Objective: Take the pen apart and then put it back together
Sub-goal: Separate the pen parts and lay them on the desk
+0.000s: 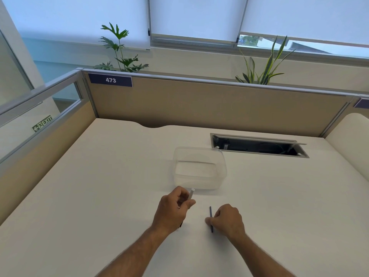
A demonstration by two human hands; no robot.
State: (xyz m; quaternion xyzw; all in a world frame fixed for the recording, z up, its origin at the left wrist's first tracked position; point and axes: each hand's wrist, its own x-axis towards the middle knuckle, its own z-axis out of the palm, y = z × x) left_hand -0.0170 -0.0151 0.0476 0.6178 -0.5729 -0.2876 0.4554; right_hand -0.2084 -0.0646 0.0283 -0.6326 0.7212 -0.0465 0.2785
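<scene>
Clear tub (199, 168) just beyond hands. Left hand (172, 210) curled around barrel (191, 193); right hand (227, 218) pinching refill (210, 213) on desk (99, 186).

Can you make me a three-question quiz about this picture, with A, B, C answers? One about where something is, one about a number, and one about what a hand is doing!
1. Where is the clear plastic box?
A. On the desk, just beyond the hands
B. On the window sill
C. Under the desk

2. What number is on the blue label?
A. 112
B. 473
C. 900

3. What is the left hand doing?
A. Lying flat and open
B. Holding the pale pen barrel
C. Touching a plant

Answers:
1. A, the box sits on the desk past both hands.
2. B, white digits 473 show on the label at the divider's top corner.
3. B, its fingers are closed round the pen barrel, whose open end points up, while the right hand grips the thin dark refill.
</scene>
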